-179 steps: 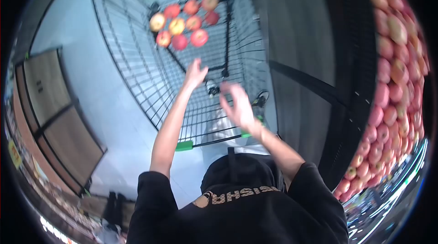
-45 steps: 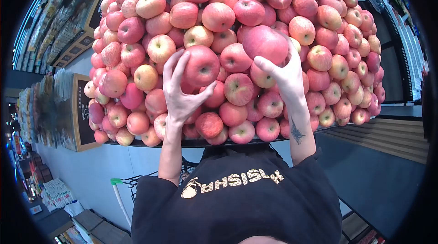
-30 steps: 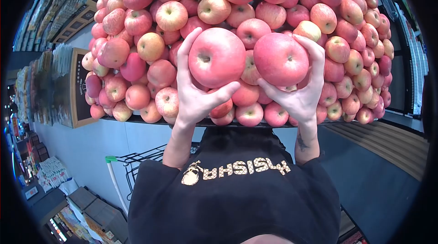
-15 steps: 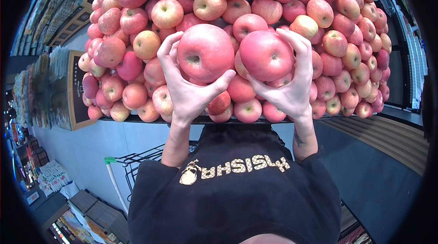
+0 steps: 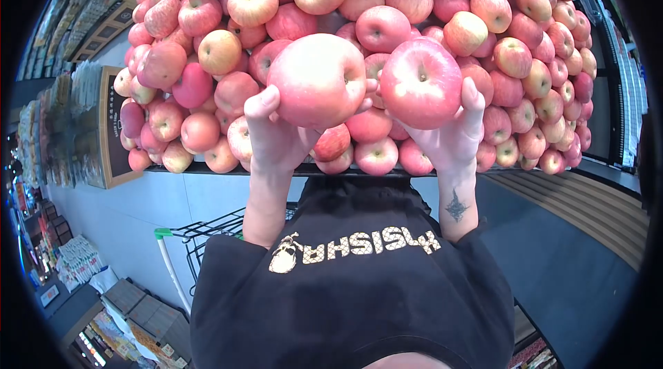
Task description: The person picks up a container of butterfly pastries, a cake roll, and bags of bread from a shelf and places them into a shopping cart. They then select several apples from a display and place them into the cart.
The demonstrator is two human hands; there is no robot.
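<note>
My left hand (image 5: 282, 140) is turned palm up under a large pink-yellow apple (image 5: 314, 82), with the thumb on its outer left side and fingertips showing at its right. The apple's hollow faces right. A second apple (image 5: 421, 86), redder and with its stem hollow facing me, rests in my right hand (image 5: 447, 140), the thumb along its right side. The two apples are held side by side, a narrow gap between them. Behind and below them is a big heap of red and yellow apples (image 5: 376, 156).
A black wire shopping cart (image 5: 207, 234) with a green-and-white handle end (image 5: 163, 233) stands at my lower left. A wood-framed black sign (image 5: 114, 131) is left of the heap. Shelves of goods (image 5: 83, 262) line the far left. Slatted panels (image 5: 573, 214) run at right.
Both hands have rolled from backs up to palms up, thumbs swinging outward. The apples turned with them, so other sides show. The view has shifted slightly.
</note>
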